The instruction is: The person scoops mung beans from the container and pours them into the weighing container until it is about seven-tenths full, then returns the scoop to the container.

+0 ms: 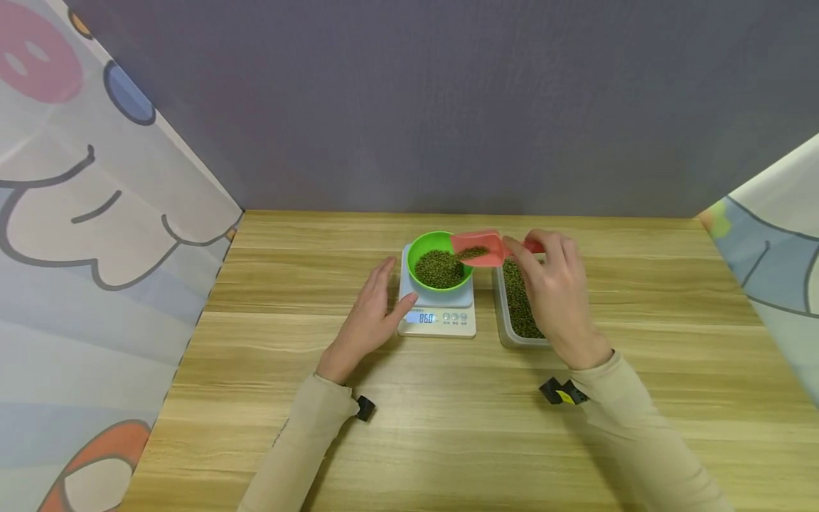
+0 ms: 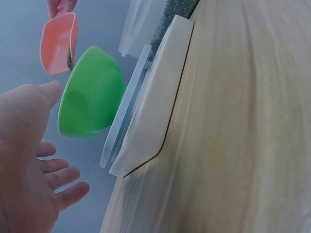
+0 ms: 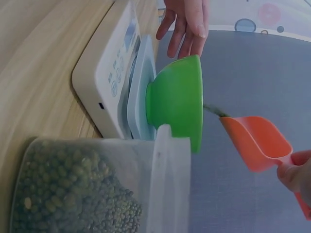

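My right hand (image 1: 555, 284) grips the handle of a pink-red scoop (image 1: 478, 249), tilted over the right rim of a green bowl (image 1: 419, 250). Mung beans slide off the scoop's lip, and in the right wrist view a thin stream of them drops into the bowl. A heap of mung beans (image 1: 439, 269) lies inside it. Under the bowl is a white kitchen scale (image 1: 437, 328); its display reads about 86.0. My left hand (image 1: 371, 320) is held beside the scale's left side, fingers spread and holding nothing, as the left wrist view shows.
Right of the scale stands a clear plastic container (image 1: 505, 323) of mung beans, partly hidden by my right hand. All of this is on a wood-grain table (image 1: 448, 419). A grey panel (image 1: 435, 107) rises behind it, with cartoon-printed sheets (image 1: 128, 213) at the sides.
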Demonstrator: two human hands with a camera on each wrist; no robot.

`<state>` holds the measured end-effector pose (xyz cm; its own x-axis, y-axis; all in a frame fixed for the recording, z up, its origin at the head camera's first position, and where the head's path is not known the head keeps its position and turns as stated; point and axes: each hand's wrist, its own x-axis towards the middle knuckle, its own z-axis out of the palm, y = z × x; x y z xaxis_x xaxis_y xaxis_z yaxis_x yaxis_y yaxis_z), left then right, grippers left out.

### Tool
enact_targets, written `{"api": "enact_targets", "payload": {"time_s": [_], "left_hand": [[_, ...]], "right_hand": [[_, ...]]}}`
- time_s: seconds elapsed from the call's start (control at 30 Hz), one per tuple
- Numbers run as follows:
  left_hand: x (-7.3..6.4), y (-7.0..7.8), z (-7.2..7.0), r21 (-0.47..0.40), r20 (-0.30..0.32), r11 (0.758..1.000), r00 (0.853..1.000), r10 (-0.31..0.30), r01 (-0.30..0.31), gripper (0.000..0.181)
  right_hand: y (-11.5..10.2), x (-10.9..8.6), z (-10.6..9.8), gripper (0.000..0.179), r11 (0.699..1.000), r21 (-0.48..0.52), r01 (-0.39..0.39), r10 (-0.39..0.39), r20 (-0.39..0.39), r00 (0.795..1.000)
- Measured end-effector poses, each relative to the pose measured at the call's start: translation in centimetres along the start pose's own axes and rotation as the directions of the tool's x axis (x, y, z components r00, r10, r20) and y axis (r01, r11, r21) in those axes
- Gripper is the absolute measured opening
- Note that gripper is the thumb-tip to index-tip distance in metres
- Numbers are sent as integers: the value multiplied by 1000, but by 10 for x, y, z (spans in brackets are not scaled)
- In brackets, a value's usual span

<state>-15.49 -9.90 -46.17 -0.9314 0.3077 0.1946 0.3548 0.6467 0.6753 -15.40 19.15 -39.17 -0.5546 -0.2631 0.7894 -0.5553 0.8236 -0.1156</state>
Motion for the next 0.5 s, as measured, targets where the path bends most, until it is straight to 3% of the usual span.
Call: {"api": "enact_targets", "payload": {"time_s": [0.23, 0.5], "left_hand": [[-1, 0, 0, -6, 9, 1000, 1000, -10, 10, 82], [-2, 0, 0, -3, 4, 1000, 1000, -9, 9, 82]], "right_hand": [[1, -2, -1, 34, 996, -66, 53, -57, -56, 997], [6, -9, -3, 28, 999, -45, 28, -34, -127, 991]]}}
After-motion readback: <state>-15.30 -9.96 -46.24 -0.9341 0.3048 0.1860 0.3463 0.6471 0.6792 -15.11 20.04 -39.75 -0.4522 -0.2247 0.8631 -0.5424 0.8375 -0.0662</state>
